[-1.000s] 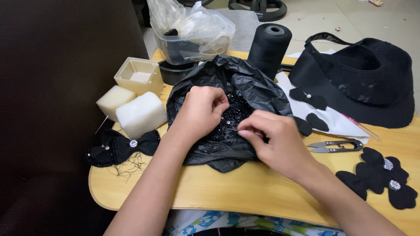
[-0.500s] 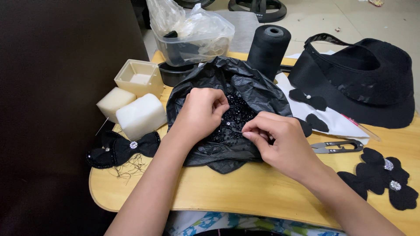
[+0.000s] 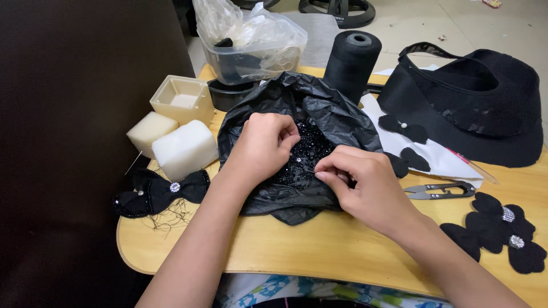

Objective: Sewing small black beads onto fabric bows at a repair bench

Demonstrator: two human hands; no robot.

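The right hand (image 3: 371, 188) pinches a needle (image 3: 309, 170) over beads (image 3: 302, 154) in the black bag (image 3: 337, 117); the left hand's (image 3: 262, 145) grip is curled there, contents hidden. Finished flowers (image 3: 502, 228) lie right of the grip; plain petals (image 3: 414, 158) remain.

Head view, close, steeply down onto table (image 3: 319, 251).

I see left hand (image 3: 264, 145) resting on black plastic bag (image 3: 337, 111); right hand (image 3: 365, 185) pinching needle (image 3: 309, 170) over beads (image 3: 305, 154), snips (image 3: 439, 190) at 3 o'clock.

Soft, even light is falling from above, seemingly; the far-left side is sitting in deep shadow, faint glare is showing on the crumpled black plastic bag (image 3: 319, 108), and focus is staying sharp.
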